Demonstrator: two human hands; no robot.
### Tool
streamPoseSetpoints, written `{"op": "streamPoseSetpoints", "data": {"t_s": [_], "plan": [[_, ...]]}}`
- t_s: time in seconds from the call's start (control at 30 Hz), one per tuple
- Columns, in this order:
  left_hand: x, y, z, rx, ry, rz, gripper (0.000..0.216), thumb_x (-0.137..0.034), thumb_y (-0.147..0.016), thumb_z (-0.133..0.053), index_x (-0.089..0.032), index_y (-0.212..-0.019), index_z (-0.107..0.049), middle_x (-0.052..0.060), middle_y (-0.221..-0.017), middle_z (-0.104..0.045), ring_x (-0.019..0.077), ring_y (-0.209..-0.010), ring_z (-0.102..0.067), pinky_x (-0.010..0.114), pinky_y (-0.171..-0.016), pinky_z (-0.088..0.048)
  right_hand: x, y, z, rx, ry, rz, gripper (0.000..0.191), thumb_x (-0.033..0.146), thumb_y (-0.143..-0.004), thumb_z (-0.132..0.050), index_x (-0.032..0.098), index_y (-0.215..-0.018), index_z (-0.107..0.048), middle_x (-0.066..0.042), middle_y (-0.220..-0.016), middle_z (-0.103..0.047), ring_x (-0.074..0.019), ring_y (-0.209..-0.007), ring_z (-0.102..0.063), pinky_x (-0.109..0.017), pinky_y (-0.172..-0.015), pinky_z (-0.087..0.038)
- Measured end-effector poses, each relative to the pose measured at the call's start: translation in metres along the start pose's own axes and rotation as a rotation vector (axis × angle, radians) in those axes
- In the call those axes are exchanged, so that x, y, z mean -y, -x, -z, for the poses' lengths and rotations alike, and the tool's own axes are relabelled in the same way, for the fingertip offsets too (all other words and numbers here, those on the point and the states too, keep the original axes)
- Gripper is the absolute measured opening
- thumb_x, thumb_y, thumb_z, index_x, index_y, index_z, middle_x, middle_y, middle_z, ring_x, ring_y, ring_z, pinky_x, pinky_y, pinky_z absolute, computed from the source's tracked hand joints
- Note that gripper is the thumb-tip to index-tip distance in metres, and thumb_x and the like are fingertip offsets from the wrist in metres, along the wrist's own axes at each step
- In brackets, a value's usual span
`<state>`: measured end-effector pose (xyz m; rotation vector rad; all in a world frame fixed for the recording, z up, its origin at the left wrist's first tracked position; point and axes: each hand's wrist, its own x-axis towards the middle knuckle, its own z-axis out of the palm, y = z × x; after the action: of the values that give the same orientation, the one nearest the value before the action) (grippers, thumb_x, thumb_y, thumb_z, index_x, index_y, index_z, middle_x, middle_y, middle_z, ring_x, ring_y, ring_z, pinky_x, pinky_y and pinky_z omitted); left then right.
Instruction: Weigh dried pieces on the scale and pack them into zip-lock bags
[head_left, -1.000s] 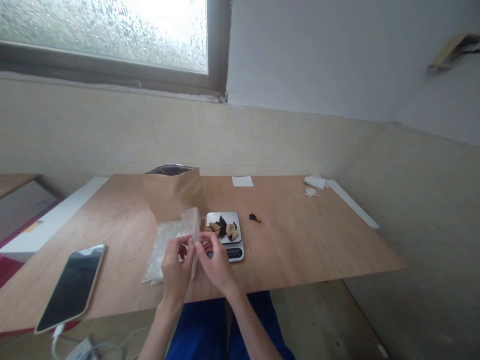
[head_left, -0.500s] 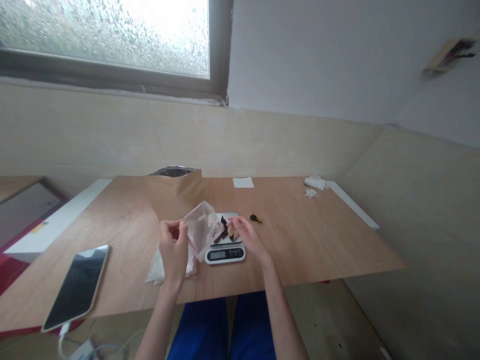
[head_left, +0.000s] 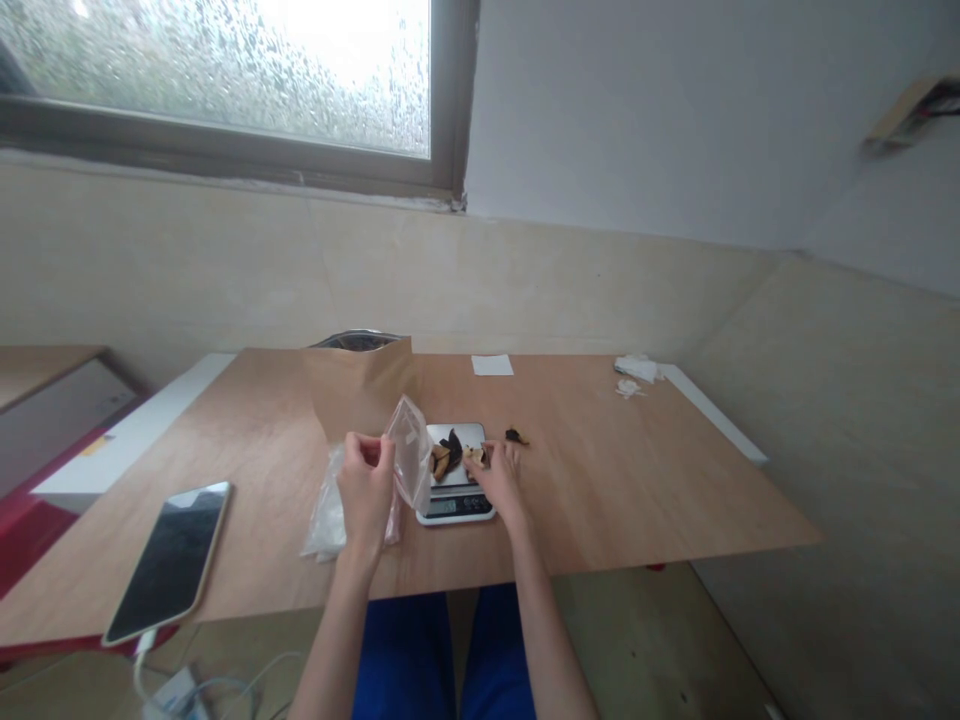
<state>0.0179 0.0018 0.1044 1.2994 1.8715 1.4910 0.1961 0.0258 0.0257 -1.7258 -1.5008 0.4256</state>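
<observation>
My left hand [head_left: 366, 490] pinches the edge of a clear plastic zip bag [head_left: 411, 460], which hangs beside a small white digital kitchen scale [head_left: 456, 508]. On the scale's metal plate lie dark and tan dried pieces [head_left: 448, 455], curled like dried mushroom or peel. The fingers of my right hand [head_left: 500, 478] close around a pale dried piece [head_left: 475, 456] at the plate's right side. The scale's display is lit, but its digits are too small to read. Just behind my right hand, a small dark and yellow scrap [head_left: 516, 436] rests on the table.
Under my left wrist are more clear plastic bags [head_left: 327, 515]. A brown paper bag [head_left: 360, 385] stands behind them. A phone [head_left: 171, 560] with a charging cable lies at left. Farther back are a white paper [head_left: 492, 365] and crumpled white scraps [head_left: 636, 368].
My right hand has come down to the right side of the plate. The plastic bag has swung away from the dried pieces, so more of them show. The view has shifted slightly.
</observation>
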Motion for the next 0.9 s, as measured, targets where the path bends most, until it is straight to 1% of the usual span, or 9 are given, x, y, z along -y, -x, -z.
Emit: {"op": "streamPoseSetpoints", "data": {"t_s": [0.1, 0.2, 0.3, 0.4, 0.5, 0.6, 0.7, 0.77, 0.9], "plan": [[0.001, 0.000, 0.001, 0.000, -0.030, -0.001, 0.020, -0.037, -0.077, -0.051, -0.021, -0.068, -0.044, -0.002, -0.062, -0.053, 0.0157, -0.060, -0.053, 0.027, -0.058, -0.038, 0.007, 0.001, 0.006, 0.022, -0.207, -0.099, 0.025, 0.028, -0.068, -0.062, 0.019, -0.085, -0.046, -0.005, -0.081, -0.057, -0.0209, -0.076, -0.057, -0.034, -0.069, -0.046], [-0.001, 0.001, 0.002, 0.005, -0.052, -0.027, 0.020, -0.035, -0.077, -0.051, -0.021, -0.065, -0.042, -0.003, -0.060, -0.051, 0.0145, -0.058, -0.050, 0.026, -0.057, -0.036, 0.027, 0.001, 0.017, 0.014, -0.415, -0.162, 0.026, 0.030, -0.070, -0.060, 0.019, -0.087, -0.044, 0.001, -0.072, -0.056, -0.0157, -0.062, -0.056, -0.028, -0.058, -0.045], [-0.004, 0.003, 0.002, 0.028, -0.066, -0.067, 0.019, -0.032, -0.077, -0.050, -0.021, -0.063, -0.042, -0.004, -0.058, -0.049, 0.0135, -0.056, -0.048, 0.025, -0.056, -0.035, 0.061, 0.002, 0.035, -0.021, -0.617, -0.117, 0.031, 0.034, -0.073, -0.061, 0.019, -0.095, -0.046, -0.002, -0.079, -0.061, -0.0152, -0.069, -0.059, -0.025, -0.058, -0.046], [-0.007, 0.006, 0.000, 0.053, -0.062, -0.080, 0.019, -0.031, -0.077, -0.049, -0.021, -0.062, -0.044, -0.003, -0.058, -0.050, 0.0133, -0.056, -0.048, 0.025, -0.057, -0.034, 0.097, 0.006, 0.051, 0.026, -0.771, -0.031, 0.029, 0.035, -0.076, -0.060, 0.019, -0.098, -0.048, -0.003, -0.086, -0.064, -0.0142, -0.074, -0.061, -0.024, -0.062, -0.048], [-0.009, 0.009, -0.003, 0.075, -0.032, -0.083, 0.021, -0.032, -0.078, -0.049, -0.021, -0.062, -0.043, -0.003, -0.058, -0.051, 0.0131, -0.056, -0.048, 0.025, -0.057, -0.034, 0.119, 0.012, 0.056, 0.079, -0.718, 0.014, 0.028, 0.034, -0.078, -0.058, 0.020, -0.100, -0.048, -0.002, -0.084, -0.064, -0.0137, -0.071, -0.062, -0.024, -0.062, -0.049], [-0.008, 0.010, -0.004, 0.091, -0.002, -0.081, 0.021, -0.034, -0.079, -0.048, -0.021, -0.063, -0.043, -0.003, -0.057, -0.051, 0.0134, -0.055, -0.048, 0.025, -0.055, -0.034, 0.123, 0.019, 0.054, 0.166, -0.516, 0.045, 0.024, 0.035, -0.080, -0.056, 0.020, -0.099, -0.052, 0.000, -0.073, -0.062, -0.0140, -0.064, -0.059, -0.024, -0.058, -0.047], [-0.004, 0.009, -0.003, 0.119, 0.016, -0.085, 0.022, -0.036, -0.081, -0.044, -0.021, -0.064, -0.043, -0.003, -0.057, -0.051, 0.0139, -0.054, -0.048, 0.025, -0.054, -0.034, 0.119, 0.023, 0.053, 0.227, -0.373, 0.132, 0.021, 0.036, -0.083, -0.053, 0.021, -0.095, -0.058, -0.002, -0.082, -0.064, -0.0140, -0.068, -0.058, -0.026, -0.063, -0.046], [0.000, 0.008, -0.001, 0.136, 0.029, -0.089, 0.024, -0.037, -0.082, -0.043, -0.021, -0.064, -0.043, -0.003, -0.057, -0.051, 0.0143, -0.055, -0.048, 0.025, -0.055, -0.034, 0.116, 0.024, 0.055, 0.257, -0.391, 0.158, 0.023, 0.038, -0.087, -0.046, 0.021, -0.096, -0.059, -0.003, -0.089, -0.065, -0.0134, -0.070, -0.058, -0.025, -0.066, -0.046], [0.005, 0.007, 0.000, 0.098, 0.019, -0.110, 0.026, -0.038, -0.083, -0.040, -0.022, -0.063, -0.042, -0.001, -0.060, -0.049, 0.0157, -0.059, -0.048, 0.027, -0.058, -0.036, 0.109, 0.021, 0.052, 0.172, -0.446, 0.145, 0.028, 0.035, -0.092, -0.036, 0.019, -0.094, -0.059, -0.004, -0.092, -0.065, -0.0141, -0.078, -0.060, -0.025, -0.070, -0.046]]}}
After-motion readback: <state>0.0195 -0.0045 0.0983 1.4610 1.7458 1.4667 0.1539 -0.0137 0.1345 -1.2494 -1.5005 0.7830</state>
